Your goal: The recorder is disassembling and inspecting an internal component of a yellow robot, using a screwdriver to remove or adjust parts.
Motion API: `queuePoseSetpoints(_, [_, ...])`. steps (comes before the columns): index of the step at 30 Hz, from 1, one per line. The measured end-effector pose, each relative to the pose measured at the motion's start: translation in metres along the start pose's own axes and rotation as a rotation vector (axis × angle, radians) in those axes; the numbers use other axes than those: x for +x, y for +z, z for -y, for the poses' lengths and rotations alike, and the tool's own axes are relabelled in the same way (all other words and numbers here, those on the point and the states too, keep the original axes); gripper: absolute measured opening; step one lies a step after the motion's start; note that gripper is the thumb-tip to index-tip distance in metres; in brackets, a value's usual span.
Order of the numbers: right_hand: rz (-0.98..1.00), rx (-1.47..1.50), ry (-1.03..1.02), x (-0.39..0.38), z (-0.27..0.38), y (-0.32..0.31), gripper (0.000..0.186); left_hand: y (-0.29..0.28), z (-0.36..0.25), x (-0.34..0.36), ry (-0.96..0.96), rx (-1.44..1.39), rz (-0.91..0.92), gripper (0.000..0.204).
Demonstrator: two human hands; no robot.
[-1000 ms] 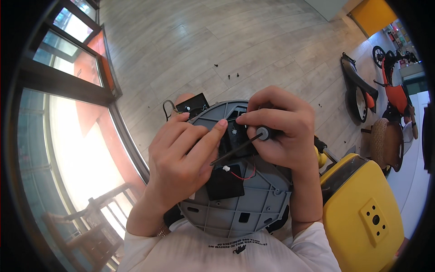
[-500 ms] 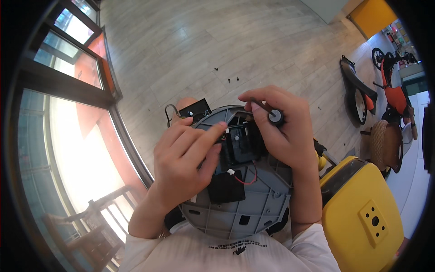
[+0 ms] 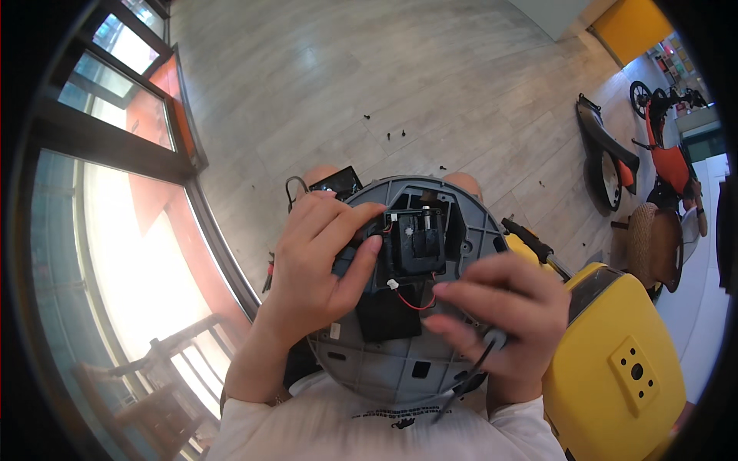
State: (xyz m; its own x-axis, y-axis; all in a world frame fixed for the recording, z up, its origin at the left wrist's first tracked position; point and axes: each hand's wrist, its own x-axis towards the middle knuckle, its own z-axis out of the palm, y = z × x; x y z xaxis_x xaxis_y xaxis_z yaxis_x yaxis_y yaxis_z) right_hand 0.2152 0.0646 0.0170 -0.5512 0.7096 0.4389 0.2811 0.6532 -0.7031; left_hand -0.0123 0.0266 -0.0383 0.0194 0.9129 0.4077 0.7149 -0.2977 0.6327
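A grey round plastic shell [image 3: 392,373] with moulded ribs rests on my lap. A black boxy module [image 3: 417,244] sits in its upper middle. My left hand [image 3: 311,257] lies over the shell's left side, thumb and forefinger closed at the module's left edge beside a small white plug. In my right hand [image 3: 515,319], smeared by motion, is a screwdriver [image 3: 470,374], its shaft pointing down toward my shirt. The right forefinger and thumb are apart, close to a thin red wire [image 3: 419,308] with a white connector. Below the module lies a flat black piece [image 3: 388,315].
Another black part with a cable [image 3: 338,182] is beyond my left hand. Several small screws [image 3: 403,134] lie on the wooden floor. A yellow seat-like part [image 3: 615,369] stands at right, with a black curved panel [image 3: 603,154] and an orange scooter [image 3: 669,165] farther off. Glass doors line the left.
My right hand has come from the shell's top right down toward its lower right, and the screwdriver has swung to point downward. My left hand stays beside the module.
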Motion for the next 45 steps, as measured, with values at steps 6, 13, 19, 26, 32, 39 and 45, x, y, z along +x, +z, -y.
queuePoseSetpoints(6, [-0.068,-0.157,-0.110,-0.027,0.002,0.033,0.030,0.002,0.000,0.001,-0.027,-0.059,-0.024,0.028])
queuePoseSetpoints(13, [-0.080,-0.243,-0.194,-0.025,0.002,0.035,0.021,0.003,0.000,-0.004,0.000,-0.039,-0.033,0.029])
queuePoseSetpoints(19, [-0.063,-0.296,-0.191,-0.020,0.002,0.038,0.024,0.004,0.000,-0.006,0.021,-0.020,-0.039,0.026])
queuePoseSetpoints(26, [-0.020,-0.355,-0.209,-0.015,0.001,0.041,0.031,0.003,0.002,-0.004,0.022,-0.037,-0.028,0.025])
queuePoseSetpoints(32, [0.044,-0.345,-0.096,-0.012,0.015,0.035,0.035,0.005,0.001,-0.007,0.101,0.122,-0.078,0.027])
queuePoseSetpoints(39, [0.005,-0.379,-0.098,-0.009,0.017,0.039,0.036,0.002,-0.001,-0.007,0.131,0.187,-0.113,0.019])
queuePoseSetpoints(45, [-0.058,-0.402,-0.163,-0.006,0.015,0.043,0.028,0.001,0.001,-0.010,0.110,0.128,-0.107,0.017])
